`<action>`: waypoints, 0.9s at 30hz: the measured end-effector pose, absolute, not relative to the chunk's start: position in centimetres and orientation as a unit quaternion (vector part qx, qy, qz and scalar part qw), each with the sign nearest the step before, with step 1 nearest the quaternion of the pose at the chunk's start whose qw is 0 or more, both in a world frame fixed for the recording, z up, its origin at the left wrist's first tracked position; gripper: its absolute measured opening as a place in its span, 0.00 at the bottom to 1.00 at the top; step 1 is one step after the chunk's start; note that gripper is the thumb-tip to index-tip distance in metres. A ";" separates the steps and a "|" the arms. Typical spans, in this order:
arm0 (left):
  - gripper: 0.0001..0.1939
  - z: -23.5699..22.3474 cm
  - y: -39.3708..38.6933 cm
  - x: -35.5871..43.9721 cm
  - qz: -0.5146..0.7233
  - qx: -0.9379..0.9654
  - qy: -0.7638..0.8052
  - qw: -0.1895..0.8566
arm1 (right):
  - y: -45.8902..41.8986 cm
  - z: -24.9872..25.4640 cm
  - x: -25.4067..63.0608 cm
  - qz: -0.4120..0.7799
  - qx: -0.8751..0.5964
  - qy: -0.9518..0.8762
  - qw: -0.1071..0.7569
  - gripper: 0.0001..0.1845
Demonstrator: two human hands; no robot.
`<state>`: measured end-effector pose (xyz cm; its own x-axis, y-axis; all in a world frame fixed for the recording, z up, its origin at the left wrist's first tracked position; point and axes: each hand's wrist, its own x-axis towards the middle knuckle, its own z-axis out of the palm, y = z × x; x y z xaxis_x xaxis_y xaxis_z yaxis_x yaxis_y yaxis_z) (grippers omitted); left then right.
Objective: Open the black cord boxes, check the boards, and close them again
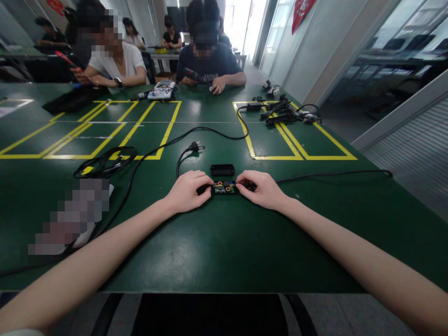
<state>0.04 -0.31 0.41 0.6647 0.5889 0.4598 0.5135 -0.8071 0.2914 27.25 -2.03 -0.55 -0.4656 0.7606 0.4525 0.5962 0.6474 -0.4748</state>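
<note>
An opened black power adapter [224,187] lies on the green table [217,252], its circuit board with copper coils showing. My left hand [189,190] grips its left end with curled fingers. My right hand [262,188] pinches its right end, where a thin black cable [332,175] leaves toward the right. Just behind the adapter lies its black lid [222,169], apart from both hands. A black power cord with a plug [196,148] lies beyond my left hand.
Coiled black cable [105,163] rests at the left. More adapters and cables [287,113] sit at the far right inside yellow tape lines [250,144]. Two people sit across the table, one handling a black tool [196,76]. The table edge is near me.
</note>
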 end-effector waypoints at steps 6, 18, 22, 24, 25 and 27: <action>0.09 0.3 -0.2 0.0 0.273 0.908 0.305 0.085 | -2.0 -0.5 27.4 0.127 -0.385 -0.852 0.333 0.04; 0.10 0.3 -0.2 0.0 0.268 0.915 0.297 0.052 | -1.7 -0.1 27.7 0.081 -0.333 -0.888 0.307 0.10; 0.10 0.4 -0.3 0.1 0.266 0.916 0.297 0.039 | -1.5 0.2 28.0 0.018 -0.294 -0.916 0.274 0.08; 0.11 0.4 -0.4 0.1 0.266 0.918 0.294 0.033 | -1.5 0.4 28.2 -0.007 -0.278 -0.925 0.258 0.07; 0.11 0.4 -0.4 0.1 0.265 0.919 0.291 0.030 | -1.5 0.4 28.2 -0.016 -0.271 -0.929 0.253 0.07; 0.11 0.4 -0.5 0.2 0.262 0.920 0.291 0.028 | -1.4 0.4 28.2 -0.022 -0.264 -0.931 0.252 0.07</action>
<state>0.17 -0.52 0.44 0.6935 0.5496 0.4659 0.5200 -0.8294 0.2044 28.23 -1.44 0.41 -0.7332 0.4814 0.4804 0.5032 0.8592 -0.0930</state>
